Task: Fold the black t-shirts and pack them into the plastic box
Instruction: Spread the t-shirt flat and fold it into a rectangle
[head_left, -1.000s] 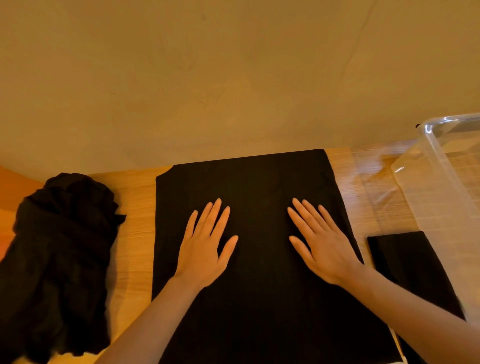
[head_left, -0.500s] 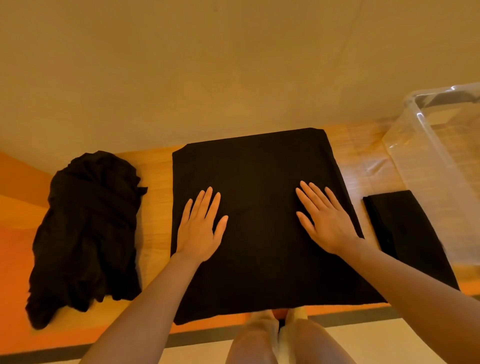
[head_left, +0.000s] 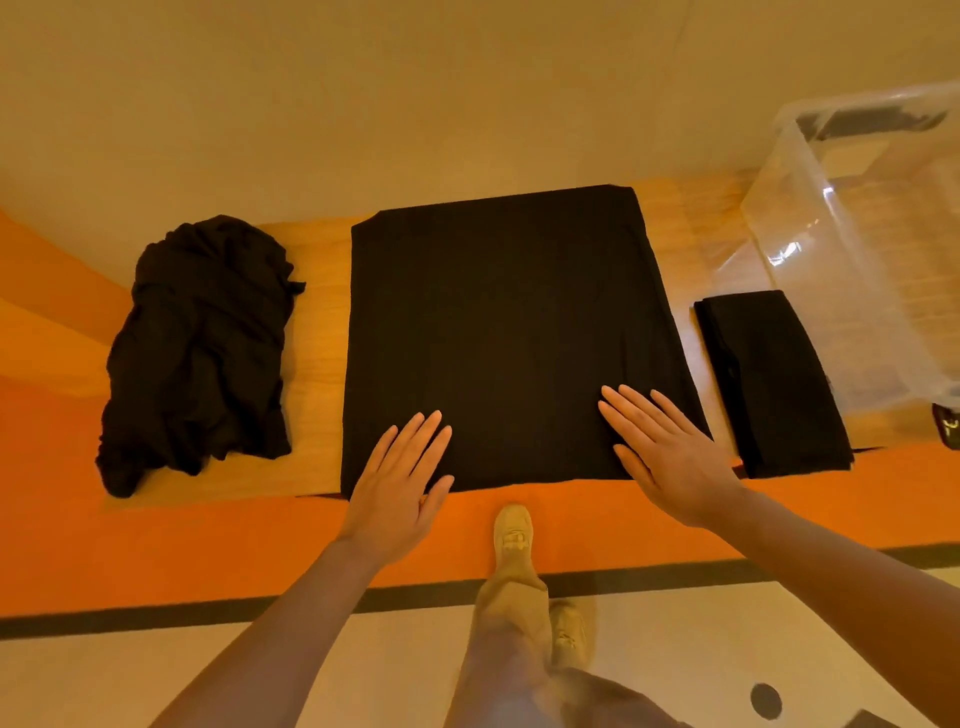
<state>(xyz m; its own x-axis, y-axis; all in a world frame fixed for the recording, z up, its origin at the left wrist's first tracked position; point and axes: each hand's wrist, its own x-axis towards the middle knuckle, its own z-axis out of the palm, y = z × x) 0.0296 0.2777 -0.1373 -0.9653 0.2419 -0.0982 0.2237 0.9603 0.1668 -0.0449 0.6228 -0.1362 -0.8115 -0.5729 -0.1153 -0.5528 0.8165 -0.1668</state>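
Two hands are working in the single head view, and both are lying flat at the near edge of the spread t-shirt (head_left: 509, 338), which is sitting squared up in the middle of the wooden tabletop (head_left: 317, 332). The left hand (head_left: 397, 493) is resting with its fingers straight and only slightly fanned, fingertips on the cloth and palm hanging over the near hem. The right hand (head_left: 670, 457) is lying the same way further right, fingers straight and a little apart, near the shirt's right near corner. Neither is pinching anything; I judge they are smoothing the fabric flat so that the next fold will be falling cleanly, and are placed at the near hem because that edge is likely the one to be lifted next.

To the right, just beside the spread shirt, a folded t-shirt (head_left: 774, 384) is waiting in a narrow rectangle, parked close to the plastic box (head_left: 810, 249) at the far right, presumably for easy packing. Little can be told of the box's contents beyond its clear walls. To the left, well apart from the box, a crumpled pile of black t-shirts (head_left: 202, 348) is lying unfolded, so much of the task seems to be remaining.
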